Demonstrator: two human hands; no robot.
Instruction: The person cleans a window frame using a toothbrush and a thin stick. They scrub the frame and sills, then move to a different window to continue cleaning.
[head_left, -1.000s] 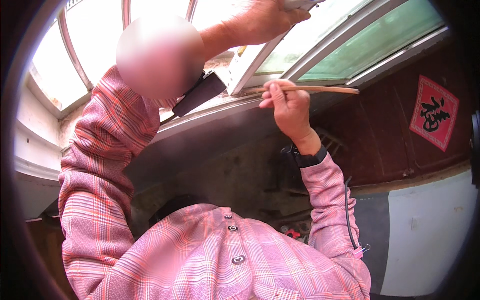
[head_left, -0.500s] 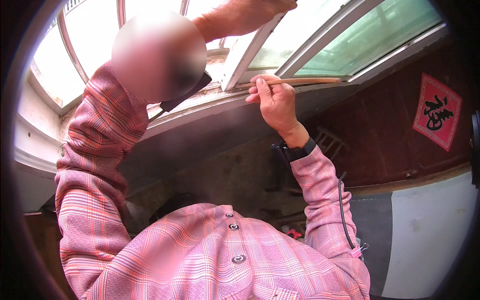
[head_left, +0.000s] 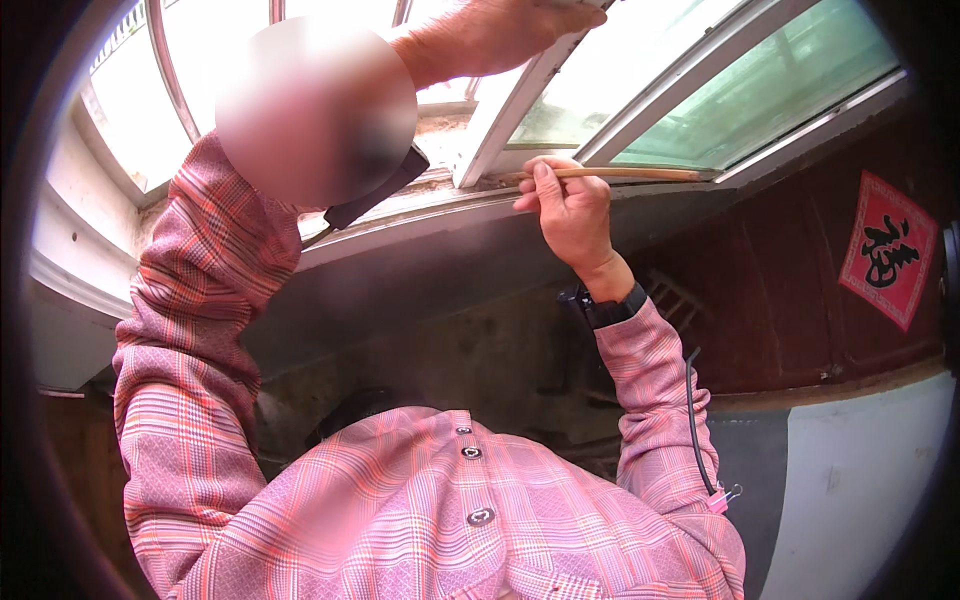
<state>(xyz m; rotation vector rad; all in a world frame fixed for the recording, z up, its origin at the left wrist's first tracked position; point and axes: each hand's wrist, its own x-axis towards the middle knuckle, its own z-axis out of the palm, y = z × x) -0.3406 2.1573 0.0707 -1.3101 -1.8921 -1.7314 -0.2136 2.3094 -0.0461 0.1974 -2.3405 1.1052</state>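
Observation:
My right hand (head_left: 572, 212) pinches a thin wooden stick (head_left: 630, 173) between thumb and fingers. The stick lies nearly level along the window track (head_left: 440, 190), its left end low beside the foot of the white sash (head_left: 508, 115). Up at the top edge, my left hand (head_left: 500, 38) has its fingers bent over the upper part of that sash; some fingertips run out of the picture. A blurred round patch covers my left wrist, with a dark strap end (head_left: 375, 190) showing below it.
Metal window bars (head_left: 170, 70) stand outside at the left. A greenish glass pane (head_left: 750, 95) is at the right. Below the sill is a grey wall (head_left: 400, 250). A red paper diamond (head_left: 888, 250) hangs on the dark brown surface at the right, near a slatted rack (head_left: 675, 298).
The whole view has shifted slightly, moving the window rightward in the picture. My right hand and the stick sit a little farther right along the track. My left hand stays at the sash.

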